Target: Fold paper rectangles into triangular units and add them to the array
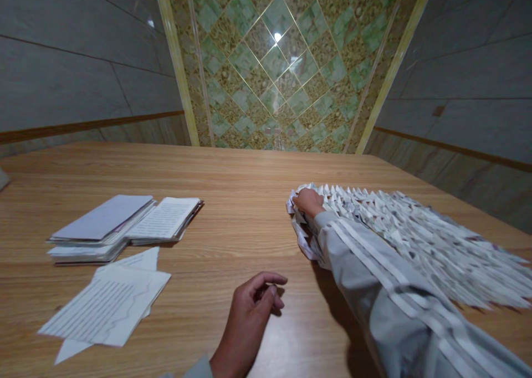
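Observation:
My right hand (308, 202) reaches out to the far left corner of a large spread of folded paper pieces (399, 228). Its fingers are closed on a folded white paper piece (290, 203) at that corner; the fingertips are partly hidden. The pieces stand in tight rows with their points up, and my grey sleeve covers part of them. Near the front, my left hand (253, 317) is held over the bare wood with fingers loosely curled, thumb apart from the index finger, nothing in it.
On the left lie loose printed sheets (112, 303). Behind them sit a stack of paper (103, 220) and a smaller printed pile (166, 220). Everything rests on a wooden table (233, 200). A green patterned tile wall (276, 78) rises beyond its far edge.

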Tool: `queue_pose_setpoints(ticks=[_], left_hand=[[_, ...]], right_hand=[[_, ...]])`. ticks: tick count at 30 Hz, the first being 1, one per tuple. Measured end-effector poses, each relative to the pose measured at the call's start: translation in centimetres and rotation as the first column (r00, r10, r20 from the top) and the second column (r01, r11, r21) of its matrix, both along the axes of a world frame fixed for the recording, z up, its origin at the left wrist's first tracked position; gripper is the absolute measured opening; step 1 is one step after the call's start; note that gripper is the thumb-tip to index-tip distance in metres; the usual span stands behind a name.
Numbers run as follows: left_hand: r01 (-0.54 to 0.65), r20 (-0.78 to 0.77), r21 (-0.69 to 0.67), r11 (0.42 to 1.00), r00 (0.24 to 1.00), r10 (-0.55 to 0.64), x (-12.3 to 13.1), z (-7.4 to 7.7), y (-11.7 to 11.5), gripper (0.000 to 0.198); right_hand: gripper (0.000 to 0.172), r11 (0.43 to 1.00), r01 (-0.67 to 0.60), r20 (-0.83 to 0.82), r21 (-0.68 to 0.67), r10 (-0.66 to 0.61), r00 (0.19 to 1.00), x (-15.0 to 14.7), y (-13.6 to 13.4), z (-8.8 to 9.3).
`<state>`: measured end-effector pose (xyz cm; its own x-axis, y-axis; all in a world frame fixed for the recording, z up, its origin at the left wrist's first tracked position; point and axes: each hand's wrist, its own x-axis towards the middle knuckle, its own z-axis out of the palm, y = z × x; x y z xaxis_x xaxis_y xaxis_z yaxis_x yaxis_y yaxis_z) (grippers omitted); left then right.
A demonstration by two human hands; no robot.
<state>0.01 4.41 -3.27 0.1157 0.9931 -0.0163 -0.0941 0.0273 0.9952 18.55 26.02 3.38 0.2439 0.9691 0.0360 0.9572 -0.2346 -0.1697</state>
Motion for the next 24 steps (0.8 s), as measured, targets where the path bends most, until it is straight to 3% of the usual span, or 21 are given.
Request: queue_pose_setpoints(ticks=[5, 8, 14, 16, 19, 21, 24], left_hand=[[0.003, 0.0, -0.004, 1.0, 1.0, -0.003, 0.0, 0.1, 0.0, 0.025], [0.004, -0.014, 0.004, 1.0, 1.0, -0.003, 0.0, 0.2, 0.0, 0.026], [0.009, -0.043, 0.029, 1.0, 0.999, -0.008, 0.1, 0.3, -0.3, 0.025], [0.011, -0.049, 0.035, 0.999, 0.999, -0.009, 0.2, 0.3, -0.3, 0.024], [0.007, -0.053, 0.042, 0.999, 0.999, -0.004, 0.4, 0.5, -0.4, 0.022], [0.002, -0.053, 0.044, 0.999, 0.999, 0.0, 0.3, 0.6, -0.4, 0.022], [0.001, -0.051, 0.043, 0.999, 0.999, 0.001, 0.2, 0.7, -0.4, 0.022]], right_hand=[[0.033, 0.998, -0.041, -0.013, 0.04, 0.042, 0.999, 0.9, -0.8, 3.4], [0.029, 0.988, -0.131, -0.022, 0.075, 0.133, 0.991, 1.1, -3.5, 5.0], [0.029, 0.891, -0.438, -0.03, 0.116, 0.444, 0.895, 1.0, -14.8, 3.5], [0.02, 0.845, -0.525, -0.018, 0.102, 0.529, 0.849, 1.1, -16.9, 3.0], [0.023, 0.802, -0.587, 0.061, 0.114, 0.584, 0.81, 1.4, -15.8, 3.0], [0.032, 0.792, -0.599, 0.122, 0.115, 0.587, 0.8, 1.5, -13.1, 3.1], [0.023, 0.796, -0.6, 0.204, 0.075, 0.577, 0.791, 0.9, -8.7, 2.7]])
